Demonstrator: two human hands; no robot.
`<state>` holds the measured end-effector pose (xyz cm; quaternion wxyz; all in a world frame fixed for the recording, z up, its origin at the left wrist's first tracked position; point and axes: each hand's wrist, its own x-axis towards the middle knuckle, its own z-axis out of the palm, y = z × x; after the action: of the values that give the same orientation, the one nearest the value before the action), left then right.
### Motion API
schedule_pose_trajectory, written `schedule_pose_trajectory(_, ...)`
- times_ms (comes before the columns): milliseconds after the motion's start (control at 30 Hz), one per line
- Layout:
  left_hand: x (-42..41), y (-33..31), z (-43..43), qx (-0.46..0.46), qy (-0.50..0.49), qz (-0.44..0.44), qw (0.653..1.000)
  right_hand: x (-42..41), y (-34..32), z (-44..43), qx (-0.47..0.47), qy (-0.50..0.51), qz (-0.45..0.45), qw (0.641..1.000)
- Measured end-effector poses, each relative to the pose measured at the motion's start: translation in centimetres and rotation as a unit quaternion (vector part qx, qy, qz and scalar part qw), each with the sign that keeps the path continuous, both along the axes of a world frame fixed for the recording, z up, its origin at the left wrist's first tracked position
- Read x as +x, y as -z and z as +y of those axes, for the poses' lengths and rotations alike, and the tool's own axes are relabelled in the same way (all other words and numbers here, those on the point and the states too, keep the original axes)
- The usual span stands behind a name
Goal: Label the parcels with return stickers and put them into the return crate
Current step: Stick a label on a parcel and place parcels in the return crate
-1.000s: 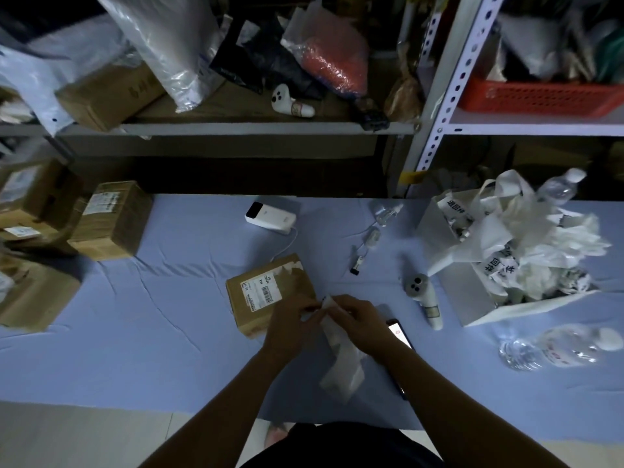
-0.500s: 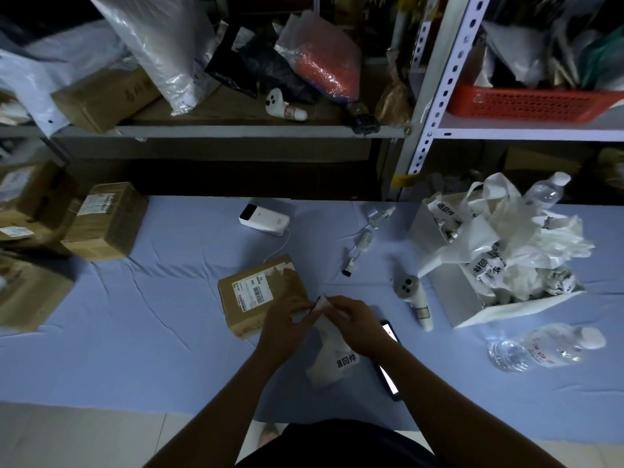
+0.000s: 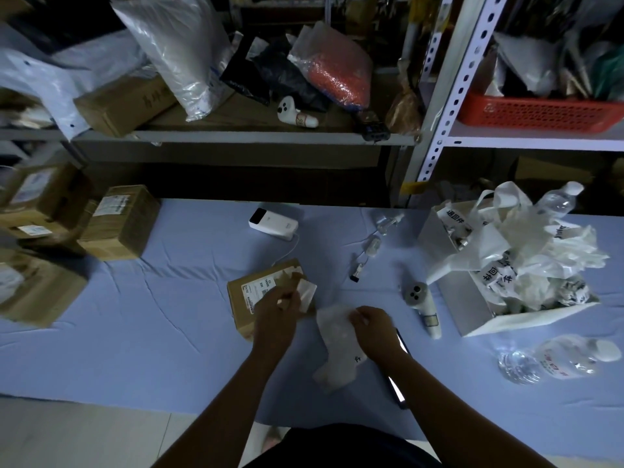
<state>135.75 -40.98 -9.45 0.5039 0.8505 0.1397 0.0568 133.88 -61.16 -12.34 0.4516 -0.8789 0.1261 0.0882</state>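
Cardboard is the material of the small parcel (image 3: 260,295) lying near the middle of the blue tabletop (image 3: 135,332), its printed shipping label facing up so a sticker can go on the same face. In the head view the left hand (image 3: 275,315) hovers over the parcel's right end, fingers (image 3: 287,300) pinched on a pale return sticker (image 3: 307,292), apparently just peeled and held flat for pressing down. Just to the right, the right hand (image 3: 374,327) pinches the top of the limp backing strip (image 3: 336,346), keeping it clear of the parcel. More boxes (image 3: 121,221) wait stacked at the far left. Right of the hands stands a white box (image 3: 472,298) stuffed with spent backing paper. Which container is the return crate I cannot tell.
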Motion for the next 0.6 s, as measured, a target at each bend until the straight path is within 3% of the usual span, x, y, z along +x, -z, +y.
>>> schedule_pose_trajectory(67,-0.1,-0.8,0.2,-0.024,-0.042,-0.023,0.999,-0.2,-0.4,0.4,-0.047,0.041,-0.008,0.998)
schedule_pose_trajectory(133,-0.5,-1.8,0.4,-0.007,-0.053,-0.046,0.997,-0.1,-1.4,1.1,-0.036,0.060,-0.065,0.995)
schedule_pose_trajectory(200,-0.8,-2.2,0.9,0.032,-0.028,-0.083,0.996,0.4,-3.5,2.4,0.087,0.019,-0.078,0.993)
schedule_pose_trajectory(267,-1.1,-2.5,1.4,0.097,-0.008,-0.152,0.984,0.9,-5.7,4.1,0.242,-0.031,-0.021,0.969)
schedule_pose_trajectory(400,-2.1,-1.9,2.3,0.254,0.063,-0.308,0.915,1.4,-7.6,6.9,0.407,0.019,0.031,0.913)
schedule_pose_trajectory(600,-3.3,-1.3,4.8,0.299,0.088,-0.249,0.917,1.3,-7.1,6.5,0.405,0.057,0.007,0.912)
